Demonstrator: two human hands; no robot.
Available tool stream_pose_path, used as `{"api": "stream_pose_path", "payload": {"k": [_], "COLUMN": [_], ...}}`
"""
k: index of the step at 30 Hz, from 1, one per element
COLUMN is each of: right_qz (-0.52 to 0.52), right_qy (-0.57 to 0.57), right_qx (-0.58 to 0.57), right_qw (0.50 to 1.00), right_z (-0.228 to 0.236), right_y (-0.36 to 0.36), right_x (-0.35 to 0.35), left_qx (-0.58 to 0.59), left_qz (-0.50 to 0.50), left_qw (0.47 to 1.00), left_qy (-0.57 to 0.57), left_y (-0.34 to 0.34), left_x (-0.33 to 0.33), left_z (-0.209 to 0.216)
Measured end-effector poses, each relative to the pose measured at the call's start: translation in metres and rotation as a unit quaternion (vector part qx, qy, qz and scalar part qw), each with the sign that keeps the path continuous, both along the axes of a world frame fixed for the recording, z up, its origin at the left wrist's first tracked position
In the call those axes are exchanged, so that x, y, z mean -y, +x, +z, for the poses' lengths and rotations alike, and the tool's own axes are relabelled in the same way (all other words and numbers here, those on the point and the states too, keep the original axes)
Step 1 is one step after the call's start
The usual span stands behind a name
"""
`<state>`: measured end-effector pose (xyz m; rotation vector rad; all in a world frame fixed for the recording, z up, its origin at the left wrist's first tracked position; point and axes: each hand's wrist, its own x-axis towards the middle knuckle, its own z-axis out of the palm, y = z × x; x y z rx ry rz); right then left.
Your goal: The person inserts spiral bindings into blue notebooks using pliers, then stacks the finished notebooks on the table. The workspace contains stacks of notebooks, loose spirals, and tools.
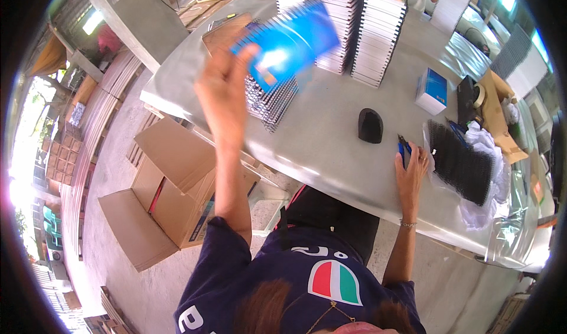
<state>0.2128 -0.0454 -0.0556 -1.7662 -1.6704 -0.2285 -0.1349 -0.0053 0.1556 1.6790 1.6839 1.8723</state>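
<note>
My left hand is raised over the table's left side, fingers closed on a blue spiral notebook by its coil-bound edge; both are a little blurred. Under it stands a stack of spiral-bound notebooks, its top partly hidden. Low on the table, my right hand rests with its fingers curled around blue-handled pliers, whose dark jaws point away from me. A black rounded object lies just left of the pliers; its kind I cannot make out.
Tall stacks of white-paged bound notebooks stand at the back. On the right are a blue and white box, black binding coils in plastic, and brown paper. An open cardboard box sits below the table's left edge.
</note>
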Motion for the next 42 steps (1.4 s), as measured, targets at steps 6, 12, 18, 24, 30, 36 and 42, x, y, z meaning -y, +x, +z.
{"api": "stream_pose_path", "payload": {"k": [6,12,18,24,30,36,42], "right_qz": [0.018,0.016,0.013,0.016,0.005,0.002,0.01], "right_qy": [-0.035,-0.048,-0.05,-0.049,-0.052,-0.044,-0.046], "right_qx": [-0.03,-0.039,-0.038,-0.036,-0.047,-0.038,-0.041], "right_qw": [0.999,0.998,0.998,0.998,0.997,0.998,0.998], "right_z": [0.006,0.008,0.007,0.009,0.012,0.012,0.013], "right_y": [-0.007,-0.007,-0.006,-0.005,-0.007,-0.009,-0.008], "right_x": [0.003,0.004,0.005,0.006,0.007,0.008,0.007], "left_qx": [0.04,-0.194,-0.394,-0.43,-0.423,-0.415,-0.475], "left_qz": [-0.13,-0.256,-0.283,-0.284,-0.303,-0.242,-0.252], "left_qw": [0.986,0.947,0.862,0.837,0.835,0.864,0.809], "left_qy": [0.094,-0.025,-0.145,-0.181,-0.179,-0.153,-0.236], "left_y": [-0.097,-0.13,-0.08,-0.067,-0.052,-0.05,-0.048], "left_x": [-0.074,-0.136,-0.173,-0.199,-0.19,-0.182,-0.175], "left_z": [0.046,0.1,0.065,0.028,0.016,0.009,0.02]}}
